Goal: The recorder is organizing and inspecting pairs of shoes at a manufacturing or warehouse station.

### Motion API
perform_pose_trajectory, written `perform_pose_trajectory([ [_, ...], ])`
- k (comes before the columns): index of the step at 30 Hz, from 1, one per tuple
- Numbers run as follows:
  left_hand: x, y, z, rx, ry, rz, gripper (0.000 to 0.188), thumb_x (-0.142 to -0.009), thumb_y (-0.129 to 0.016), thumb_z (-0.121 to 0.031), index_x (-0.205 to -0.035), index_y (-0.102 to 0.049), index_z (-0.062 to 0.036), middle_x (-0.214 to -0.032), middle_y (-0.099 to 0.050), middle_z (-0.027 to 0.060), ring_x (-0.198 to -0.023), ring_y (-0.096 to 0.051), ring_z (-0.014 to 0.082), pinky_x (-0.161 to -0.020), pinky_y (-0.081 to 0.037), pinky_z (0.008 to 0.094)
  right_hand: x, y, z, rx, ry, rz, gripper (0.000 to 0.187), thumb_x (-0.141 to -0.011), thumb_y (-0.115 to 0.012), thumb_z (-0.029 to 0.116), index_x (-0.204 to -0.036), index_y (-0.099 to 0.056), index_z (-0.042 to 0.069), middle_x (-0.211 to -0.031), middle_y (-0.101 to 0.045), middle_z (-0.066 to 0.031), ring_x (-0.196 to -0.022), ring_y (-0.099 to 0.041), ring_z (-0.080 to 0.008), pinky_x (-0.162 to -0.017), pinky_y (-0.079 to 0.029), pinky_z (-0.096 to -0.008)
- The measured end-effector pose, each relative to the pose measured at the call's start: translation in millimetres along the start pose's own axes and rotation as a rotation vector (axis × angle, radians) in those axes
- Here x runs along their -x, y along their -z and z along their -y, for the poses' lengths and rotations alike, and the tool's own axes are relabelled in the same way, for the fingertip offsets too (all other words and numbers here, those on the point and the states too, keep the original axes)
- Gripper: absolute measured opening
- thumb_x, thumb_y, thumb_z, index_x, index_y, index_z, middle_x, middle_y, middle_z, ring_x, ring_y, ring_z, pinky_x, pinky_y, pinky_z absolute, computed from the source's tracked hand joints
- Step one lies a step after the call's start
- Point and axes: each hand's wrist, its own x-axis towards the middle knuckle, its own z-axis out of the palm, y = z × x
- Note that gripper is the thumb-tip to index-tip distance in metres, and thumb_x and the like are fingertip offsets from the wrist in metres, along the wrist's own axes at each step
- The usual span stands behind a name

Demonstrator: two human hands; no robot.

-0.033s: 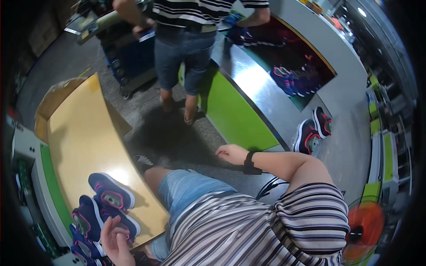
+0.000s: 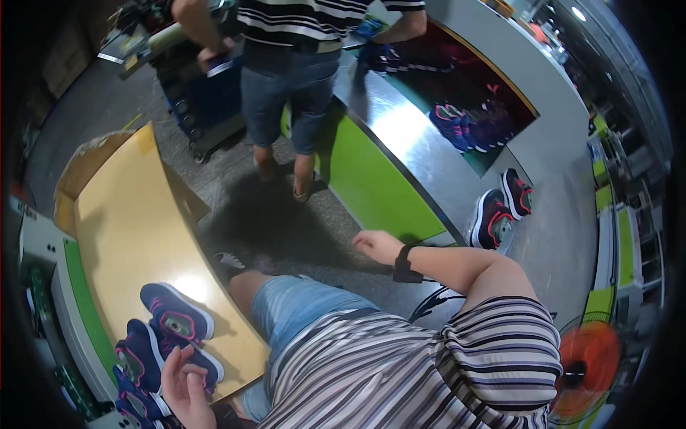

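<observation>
My left hand (image 2: 187, 390) hangs beside several navy sneakers with pink trim at the near end of a pale wooden table (image 2: 125, 236). Its fingers are loosely bent and apart, holding nothing, and overlap a sneaker (image 2: 211, 368) in view; whether they touch it I cannot tell. Another navy sneaker (image 2: 177, 311) lies on the table, with a further one (image 2: 139, 355) to its left. My right hand (image 2: 380, 247), with a black band at the wrist, is held in the air over the floor near a green-sided bench. Its fingers are slightly curled, with nothing in them.
A co-worker (image 2: 289, 93) in a striped shirt stands ahead at the metal-topped bench (image 2: 400, 171). Dark sneakers with red trim (image 2: 491, 220) and navy ones (image 2: 450, 127) sit on the bench. An orange fan (image 2: 589, 368) is at the right; a dark wheeled machine (image 2: 196, 107) stands far left.
The whole view has shifted slightly, so the co-worker and the benches sit a little further left. My right hand has moved slightly to the right in the picture; my left hand looks much the same.
</observation>
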Motion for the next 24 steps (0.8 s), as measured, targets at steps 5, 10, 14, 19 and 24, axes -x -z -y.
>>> perform_pose_trajectory([
  [5,-19,-36,-26,-0.038,-0.031,0.068,0.040,-0.100,-0.052,-0.003,-0.139,-0.049,0.0029,-0.129,-0.061,0.0164,-0.102,-0.060,0.0171,-0.088,-0.049,0.0278,-11,92,-61,-0.074,-0.148,-0.754,0.016,-0.095,-0.056,0.016,-0.099,-0.062,0.002,-0.094,-0.066,-0.0207,-0.089,-0.063,-0.0391,-0.079,-0.050,-0.0425],
  [10,-36,-53,-28,-0.122,0.038,0.076,0.037,-0.101,-0.053,-0.003,-0.137,-0.051,0.0030,-0.134,-0.058,0.0166,-0.116,-0.058,0.0210,-0.098,-0.046,0.0302,-25,231,-227,-0.012,-0.456,-1.312,0.026,-0.092,-0.060,0.023,-0.095,-0.068,-0.001,-0.094,-0.069,-0.0230,-0.093,-0.067,-0.0375,-0.082,-0.051,-0.0447],
  [14,-42,-61,-24,-0.163,0.132,0.039,0.037,-0.100,-0.055,-0.003,-0.136,-0.053,0.0029,-0.131,-0.060,0.0152,-0.113,-0.059,0.0195,-0.094,-0.046,0.0280,-25,287,-303,0.029,-0.831,-1.258,0.037,-0.088,-0.060,0.032,-0.103,-0.071,0.000,-0.102,-0.070,-0.0249,-0.102,-0.067,-0.0401,-0.090,-0.051,-0.0460],
  [19,-44,-69,-23,-0.209,0.195,-0.014,0.035,-0.099,-0.053,0.000,-0.134,-0.055,0.0017,-0.124,-0.064,0.0116,-0.105,-0.061,0.0154,-0.088,-0.046,0.0238,-67,298,-353,0.020,-1.025,-1.093,0.055,-0.093,-0.058,0.042,-0.105,-0.068,-0.011,-0.108,-0.069,-0.0274,-0.110,-0.064,-0.0400,-0.094,-0.049,-0.0443],
  [24,-51,-37,20,-0.210,0.225,0.027,0.046,-0.096,-0.059,-0.008,-0.138,-0.047,0.0053,-0.128,-0.058,0.0200,-0.106,-0.060,0.0224,-0.088,-0.049,0.0305,-98,339,-437,-0.025,-0.986,-0.912,0.083,-0.091,-0.044,0.070,-0.121,-0.065,-0.004,-0.103,-0.070,-0.0194,-0.095,-0.068,-0.0294,-0.081,-0.052,-0.0467],
])
